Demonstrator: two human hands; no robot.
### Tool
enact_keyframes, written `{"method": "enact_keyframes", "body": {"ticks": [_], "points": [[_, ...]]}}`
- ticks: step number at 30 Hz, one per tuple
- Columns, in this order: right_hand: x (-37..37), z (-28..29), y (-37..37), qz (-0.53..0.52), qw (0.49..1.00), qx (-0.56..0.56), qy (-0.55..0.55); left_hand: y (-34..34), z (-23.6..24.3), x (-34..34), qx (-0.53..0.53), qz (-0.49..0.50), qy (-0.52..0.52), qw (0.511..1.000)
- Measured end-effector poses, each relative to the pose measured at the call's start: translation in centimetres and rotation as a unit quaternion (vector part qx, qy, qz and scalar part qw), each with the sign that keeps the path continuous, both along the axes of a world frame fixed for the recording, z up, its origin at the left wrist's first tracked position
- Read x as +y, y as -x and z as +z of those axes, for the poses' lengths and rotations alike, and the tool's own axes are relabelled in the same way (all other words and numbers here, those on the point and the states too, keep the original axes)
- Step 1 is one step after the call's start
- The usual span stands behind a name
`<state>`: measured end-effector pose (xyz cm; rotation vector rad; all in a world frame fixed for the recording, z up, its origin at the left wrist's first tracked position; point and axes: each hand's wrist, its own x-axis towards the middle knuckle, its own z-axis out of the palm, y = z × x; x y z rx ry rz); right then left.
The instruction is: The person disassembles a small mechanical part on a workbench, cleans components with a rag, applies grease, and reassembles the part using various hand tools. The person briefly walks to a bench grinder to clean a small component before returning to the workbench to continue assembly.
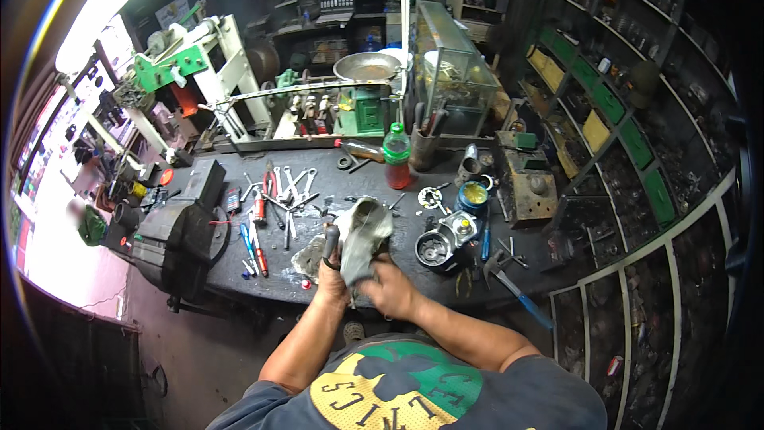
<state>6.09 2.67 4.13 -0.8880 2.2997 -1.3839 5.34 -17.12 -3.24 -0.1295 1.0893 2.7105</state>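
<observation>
My left hand (333, 280) is closed around a dark, slim metal part (331, 240) whose rounded end points up, away from me. Beside it, my right hand (388, 290) grips a crumpled grey rag (366, 232) that looks smeared by motion. The rag lies against the metal part and hides its lower length. Both hands are over the front edge of the dark workbench (374, 302). A second pale, stained cloth (309, 261) lies just left of my left hand. To the right stands a round metal motor housing (434, 248) with its open end facing up.
A bench vise (179, 227) stands at the left. Several wrenches (296, 183) and screwdrivers (259, 248) lie near it. At the back is a bottle of red liquid (396, 161). Rightward are a blue tub of grease (473, 196) and a blue-handled hammer (516, 291).
</observation>
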Motion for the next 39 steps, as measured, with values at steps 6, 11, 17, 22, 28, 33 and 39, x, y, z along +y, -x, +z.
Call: {"method": "enact_keyframes", "body": {"ticks": [6, 11, 17, 22, 28, 33, 39], "points": [[-1.6, 0.2, 1.6, -0.064, 0.966, 0.241, 0.065, -0.3, 2.1, 3.1, 0.096, 0.052, -0.044, 0.993], [-3.0, 1.1, 0.6, -0.072, 0.969, 0.236, -0.008, 1.9, 2.3, 1.2, 0.185, -0.042, -0.255, 0.948], [-3.0, 1.6, 2.1, -0.111, 0.957, 0.269, -0.01, 0.1, 0.5, 2.0, 0.161, 0.039, -0.07, 0.984], [-0.4, 0.4, -0.9, 0.071, 0.926, 0.37, 0.029, 1.5, -0.4, -0.9, 0.209, -0.028, -0.278, 0.937], [4.2, -3.8, -0.9, -0.18, 0.729, -0.297, 0.589, 0.9, 4.8, 0.7, 0.113, 0.105, -0.227, 0.962], [-3.5, -0.7, 1.2, -0.158, 0.902, 0.368, 0.159, 0.9, 4.4, 1.9, -0.013, 0.0, -0.381, 0.924], [-1.6, 2.3, 4.9, -0.193, 0.886, 0.369, 0.201, 1.0, 9.2, 2.8, 0.016, 0.034, -0.263, 0.964]]}}
